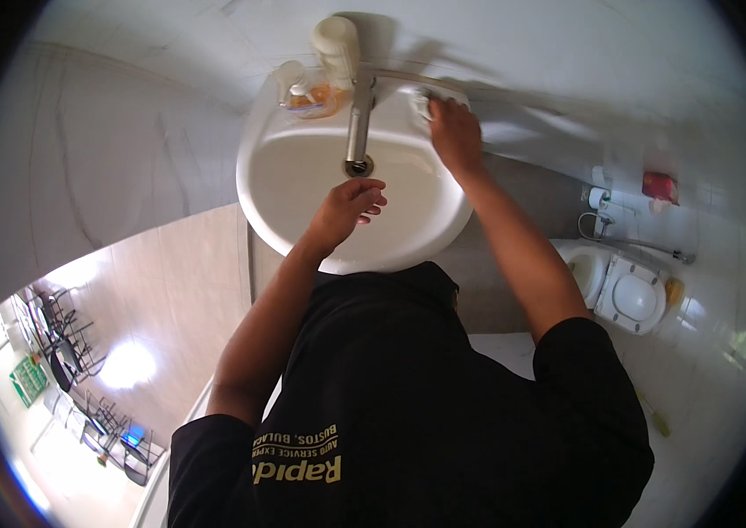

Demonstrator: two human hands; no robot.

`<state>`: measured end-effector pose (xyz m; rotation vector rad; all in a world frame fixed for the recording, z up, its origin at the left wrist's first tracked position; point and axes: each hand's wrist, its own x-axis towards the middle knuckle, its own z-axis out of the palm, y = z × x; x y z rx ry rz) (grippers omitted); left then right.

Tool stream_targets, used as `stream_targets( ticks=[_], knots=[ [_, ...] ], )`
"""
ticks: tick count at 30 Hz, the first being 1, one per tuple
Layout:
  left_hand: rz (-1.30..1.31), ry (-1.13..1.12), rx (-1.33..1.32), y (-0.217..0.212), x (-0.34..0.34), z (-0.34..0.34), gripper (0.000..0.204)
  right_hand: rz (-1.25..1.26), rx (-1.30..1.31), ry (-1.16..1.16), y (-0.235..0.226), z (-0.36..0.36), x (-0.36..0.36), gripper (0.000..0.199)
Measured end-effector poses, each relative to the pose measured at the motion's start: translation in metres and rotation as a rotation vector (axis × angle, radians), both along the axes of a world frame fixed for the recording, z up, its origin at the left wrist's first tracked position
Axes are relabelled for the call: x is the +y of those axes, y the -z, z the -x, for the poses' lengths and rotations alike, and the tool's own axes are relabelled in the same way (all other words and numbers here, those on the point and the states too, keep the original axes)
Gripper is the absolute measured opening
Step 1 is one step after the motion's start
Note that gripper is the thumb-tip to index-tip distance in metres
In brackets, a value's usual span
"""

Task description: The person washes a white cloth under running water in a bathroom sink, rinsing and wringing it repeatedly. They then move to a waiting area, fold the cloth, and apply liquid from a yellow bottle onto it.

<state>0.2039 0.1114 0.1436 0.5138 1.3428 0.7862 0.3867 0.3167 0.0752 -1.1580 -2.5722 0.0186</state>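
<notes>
Here we are at the white washbasin, call the wall side twelve o'clock, and the eye goes straight to one o'clock: a white cloth, small, crumpled and soft-folded, a bit greyish in the shade, sits bunched on the back ledge near the corner. And look at the right hand on it! Its fingers are pressed close together and bent down over the wad, gripping the cloth's right side against the ledge; how hard they squeeze, I cannot tell, since the tips are lost in shadow. Over to the left hand, hanging above the bowl just below centre, toward six o'clock: fingers loosely half curled, small gaps between them, thumb side uppermost, a relaxed shape in the air near the drain. The metal faucet comes down from twelve o'clock between the two hands, its spout over that drain. At eleven, a clear pump dispenser with orange liquid; right behind it, nearer twelve, a cream bottle. Well away at four o'clock stands a white toilet, with a paper roll on the wall side at three.
</notes>
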Motion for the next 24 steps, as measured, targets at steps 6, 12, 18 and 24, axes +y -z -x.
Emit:
stream_targets(
  ticks=[6, 12, 18, 24],
  knots=[
    [0.02, -0.126, 0.025, -0.008, -0.018, 0.019, 0.033, 0.583, -0.061, 0.596, -0.037, -0.038, -0.015, 0.034],
    [0.063, -0.071, 0.0, 0.009, -0.016, 0.001, 0.034, 0.05, 0.253, 0.108, -0.002, 0.025, -0.005, 0.05],
    [-0.054, 0.106, 0.053, -0.015, 0.014, -0.014, 0.036, 0.196, 0.092, 0.259, -0.009, 0.004, -0.008, 0.038],
    [0.007, 0.098, 0.06, -0.007, 0.002, -0.011, 0.037, 0.309, 0.037, 0.356, 0.02, -0.076, -0.06, 0.027]
  ],
)
